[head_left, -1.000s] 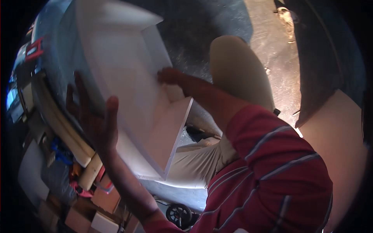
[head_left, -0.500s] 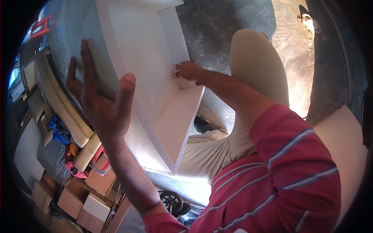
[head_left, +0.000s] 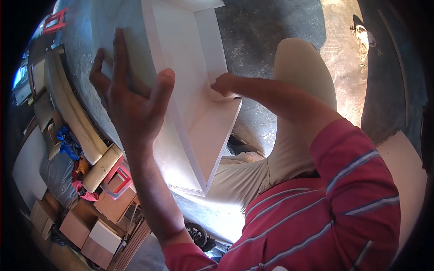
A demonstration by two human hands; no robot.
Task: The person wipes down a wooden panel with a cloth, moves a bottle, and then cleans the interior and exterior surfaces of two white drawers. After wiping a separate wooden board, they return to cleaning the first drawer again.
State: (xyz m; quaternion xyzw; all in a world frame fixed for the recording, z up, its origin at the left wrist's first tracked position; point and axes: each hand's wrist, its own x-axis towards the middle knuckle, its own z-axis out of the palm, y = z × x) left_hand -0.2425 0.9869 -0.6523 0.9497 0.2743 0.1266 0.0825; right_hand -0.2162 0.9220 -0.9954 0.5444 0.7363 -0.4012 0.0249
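Note:
A white box-like cabinet frame lies tilted before me, its open side facing up towards me. My left hand has its fingers spread and holds nothing; it overlaps the cabinet's outer side in this view. Reaching over the near right panel, my right hand is at an inner corner of the cabinet. Its fingers are curled together against the inside, and what they hold, if anything, is hidden.
My bent leg is right of the cabinet. Cushioned pieces, a red stool and stacked boards stand at the left. A black wheel lies below. A large pale panel is at the far right.
The view has shifted, so the cabinet and left hand sit further right. My right hand has moved towards the inner corner, and the small whitish bit at its fingertips no longer shows.

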